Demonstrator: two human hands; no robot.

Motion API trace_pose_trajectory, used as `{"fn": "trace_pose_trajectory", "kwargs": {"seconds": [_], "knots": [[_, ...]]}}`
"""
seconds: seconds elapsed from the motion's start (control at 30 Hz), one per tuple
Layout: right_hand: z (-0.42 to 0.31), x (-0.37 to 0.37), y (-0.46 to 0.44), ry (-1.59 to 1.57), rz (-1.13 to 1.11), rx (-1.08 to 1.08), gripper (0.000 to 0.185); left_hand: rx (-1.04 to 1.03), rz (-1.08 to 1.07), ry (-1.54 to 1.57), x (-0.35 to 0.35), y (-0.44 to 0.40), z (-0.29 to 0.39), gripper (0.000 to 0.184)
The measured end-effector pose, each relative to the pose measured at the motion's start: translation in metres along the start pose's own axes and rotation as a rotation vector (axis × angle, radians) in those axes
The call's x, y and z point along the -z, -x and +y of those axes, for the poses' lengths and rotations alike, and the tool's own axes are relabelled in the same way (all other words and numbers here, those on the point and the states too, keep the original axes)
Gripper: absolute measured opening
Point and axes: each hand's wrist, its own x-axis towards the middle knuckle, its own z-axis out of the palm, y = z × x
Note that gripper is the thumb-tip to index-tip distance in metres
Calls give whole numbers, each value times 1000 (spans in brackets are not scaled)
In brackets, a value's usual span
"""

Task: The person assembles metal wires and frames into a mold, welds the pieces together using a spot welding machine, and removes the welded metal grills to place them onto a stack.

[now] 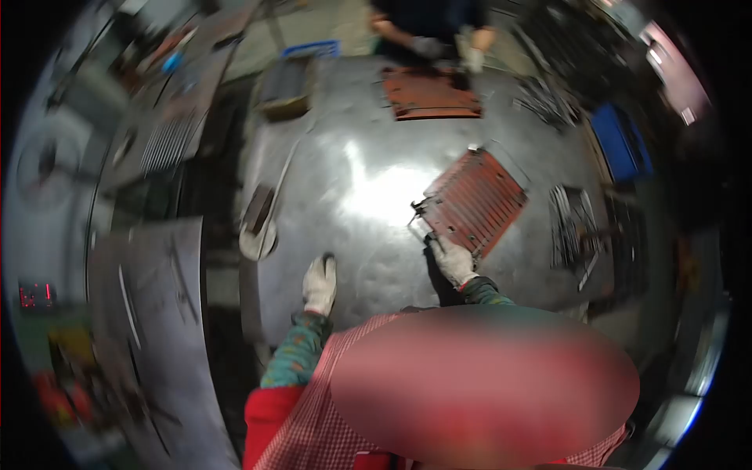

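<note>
My left hand (319, 285), in a white work glove, hovers over or rests on the metal tabletop, fingers stretched forward; a dark patch shows at its fingertips. I see nothing held in it. My right hand (454, 262), gloved alike, is closed at the near left corner of an orange slotted metal fixture (475, 200). The fixture lies at a slant, with thin rods across it and a wire loop at its far right side. Small dark fittings stick out at its left corner. Motion blur hides exactly how my right fingers grip.
Across the metal table (313, 180) a co-worker's gloved hands (428, 47) are near another orange fixture (432, 95). Bundles of metal rods (573, 227) lie at right, near a blue bin (620, 142). A box (287, 88) stands back left; a dark block (258, 208) sits at the left edge.
</note>
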Motion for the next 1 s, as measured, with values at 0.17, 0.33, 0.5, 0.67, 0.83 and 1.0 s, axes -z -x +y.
{"fn": "trace_pose_trajectory", "kwargs": {"seconds": [0.17, 0.33, 0.5, 0.67, 0.83, 1.0], "knots": [[35, -30, 6, 144, 466, 527, 18, 64, 32, 2, -22, 6, 20, 37], [21, 4, 10, -36, -37, 166, 31, -374, 124, -118, -19, 7, 29, 40], [33, -9, 17, -105, -49, 205, 32, -260, 80, -239, -36, -10, 1, 41], [42, 17, 30, 35, -10, 226, 25, 27, 107, -292, -27, -7, -1, 42], [114, 15, -39, 202, 276, 405, 16, 33, 110, -288, -23, -2, 32, 38], [92, 109, -67, 232, 223, -76, 38, 14, 186, -395, -31, -5, 17, 33]]}}
